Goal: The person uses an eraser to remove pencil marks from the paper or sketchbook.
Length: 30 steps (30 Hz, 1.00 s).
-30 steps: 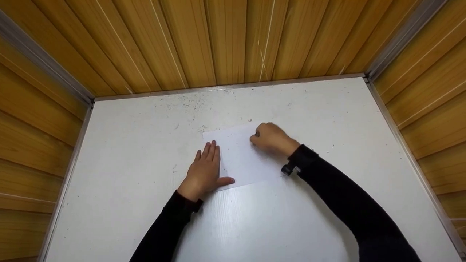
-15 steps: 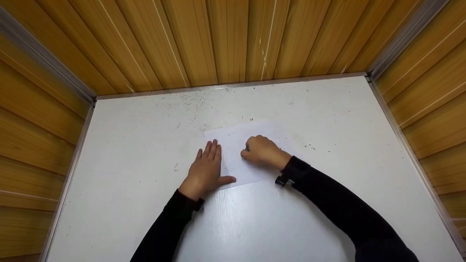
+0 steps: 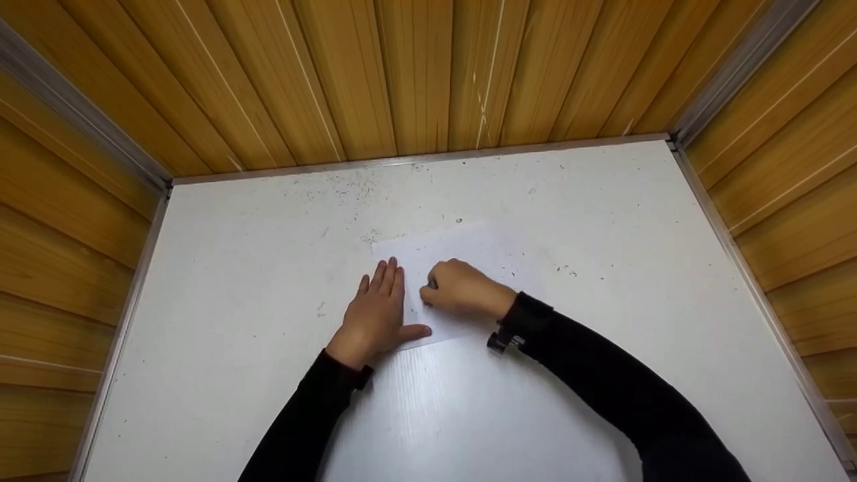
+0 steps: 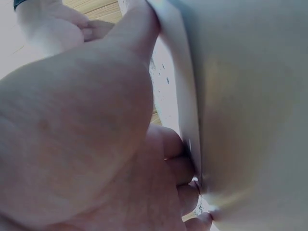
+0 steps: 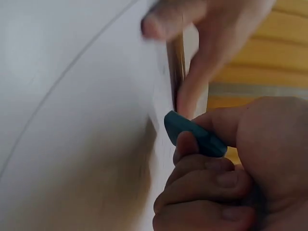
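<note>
A sheet of white paper (image 3: 462, 239) lies on the white table (image 3: 254, 268), slightly turned. My left hand (image 3: 373, 309) rests flat on its left side, fingers straight and thumb spread along the near edge. In the left wrist view the paper's edge (image 4: 188, 86) runs beside the fingers. My right hand (image 3: 462, 288) pinches a small teal eraser (image 5: 195, 134) between thumb and forefinger, the other fingers curled in. It is low over the paper, just right of the left hand. In the head view only a dark bit of the eraser shows.
Small dark crumbs (image 3: 348, 191) are scattered over the far part of the table, and a few (image 3: 566, 270) lie right of the paper. Wood-patterned panels (image 3: 415, 80) with metal edging enclose the table at the back and both sides.
My right hand has moved left and toward me across the paper with the eraser, uncovering the paper's far right part. The left hand has stayed in place.
</note>
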Available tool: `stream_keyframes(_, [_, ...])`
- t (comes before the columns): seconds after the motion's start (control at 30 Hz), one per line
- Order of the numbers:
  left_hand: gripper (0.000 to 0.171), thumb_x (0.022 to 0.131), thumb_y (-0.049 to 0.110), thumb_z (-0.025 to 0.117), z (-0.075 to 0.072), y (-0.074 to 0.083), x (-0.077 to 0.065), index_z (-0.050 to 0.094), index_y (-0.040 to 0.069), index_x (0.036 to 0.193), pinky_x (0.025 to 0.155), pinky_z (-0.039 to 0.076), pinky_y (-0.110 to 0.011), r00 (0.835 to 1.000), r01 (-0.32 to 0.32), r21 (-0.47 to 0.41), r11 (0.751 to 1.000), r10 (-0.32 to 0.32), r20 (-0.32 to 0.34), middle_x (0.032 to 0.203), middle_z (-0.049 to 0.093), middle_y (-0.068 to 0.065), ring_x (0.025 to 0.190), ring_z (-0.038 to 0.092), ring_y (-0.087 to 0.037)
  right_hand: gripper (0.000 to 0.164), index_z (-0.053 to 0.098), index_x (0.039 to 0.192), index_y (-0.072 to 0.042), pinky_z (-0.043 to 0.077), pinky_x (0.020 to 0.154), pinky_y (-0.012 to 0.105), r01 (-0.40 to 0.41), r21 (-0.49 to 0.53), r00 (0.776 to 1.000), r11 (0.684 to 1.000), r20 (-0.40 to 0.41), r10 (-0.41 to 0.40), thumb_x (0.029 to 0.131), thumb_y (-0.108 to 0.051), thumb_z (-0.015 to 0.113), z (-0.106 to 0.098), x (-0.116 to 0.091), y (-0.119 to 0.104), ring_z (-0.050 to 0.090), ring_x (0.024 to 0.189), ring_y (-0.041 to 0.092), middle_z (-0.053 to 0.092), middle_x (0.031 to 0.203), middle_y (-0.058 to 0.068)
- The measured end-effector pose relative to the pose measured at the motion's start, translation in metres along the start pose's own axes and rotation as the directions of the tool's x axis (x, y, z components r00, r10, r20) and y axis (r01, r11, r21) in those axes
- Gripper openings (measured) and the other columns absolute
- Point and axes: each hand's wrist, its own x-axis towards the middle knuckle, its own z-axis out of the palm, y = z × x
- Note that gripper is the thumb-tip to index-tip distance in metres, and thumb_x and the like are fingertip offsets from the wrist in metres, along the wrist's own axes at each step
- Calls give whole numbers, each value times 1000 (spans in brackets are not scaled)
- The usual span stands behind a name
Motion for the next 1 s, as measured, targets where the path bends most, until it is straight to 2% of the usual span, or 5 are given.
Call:
stream_keyframes(0.2, [128, 92, 74, 77, 0, 1, -2, 19, -6, 174, 140, 19, -62, 1000, -14, -13, 1000, 13, -9, 185, 12, -25, 174, 11, -41, 40, 51, 63, -23, 37, 53, 29, 37, -36, 999, 999, -19, -38, 100, -30, 64, 17, 15, -5, 43, 54, 11, 42, 57, -10])
stream_keyframes(0.43, [129, 92, 77, 74, -1, 2, -1, 19, -6, 174, 140, 20, -60, 1000, 4, 25, 1000, -4, -5, 185, 13, -25, 174, 11, -40, 43, 44, 59, -21, 31, 53, 28, -55, -18, 989, 998, -138, 52, 97, -26, 64, -11, -13, 39, 36, 55, 12, 34, 57, -8])
stream_keyframes(0.63, [128, 92, 76, 75, -1, 2, -1, 19, -6, 174, 140, 19, -60, 1000, 4, 9, 1000, -4, 7, 185, 12, -24, 175, 11, -40, 45, 39, 57, -21, 29, 55, 29, -100, 1, 980, 995, -173, 98, 96, -25, 61, -24, -30, 68, 31, 56, 13, 28, 57, -8])
stream_keyframes(0.87, [129, 91, 75, 77, -3, 0, -1, 20, -7, 174, 139, 21, -61, 1000, 4, 23, 1000, -3, -2, 185, 14, -25, 174, 13, -41, 43, 50, 60, -21, 37, 55, 30, -6, 6, 994, 1000, -107, 7, 101, -27, 62, -1, -10, 18, 42, 55, 13, 42, 58, -7])
stream_keyframes(1.0, [129, 91, 74, 78, -2, -1, -1, 20, -6, 174, 139, 20, -62, 1000, -15, -8, 1000, 14, -14, 185, 14, -26, 174, 12, -42, 37, 57, 67, -19, 44, 62, 33, 56, -67, 992, 996, -109, -63, 102, -29, 62, 17, 9, -12, 52, 65, 17, 53, 66, -4])
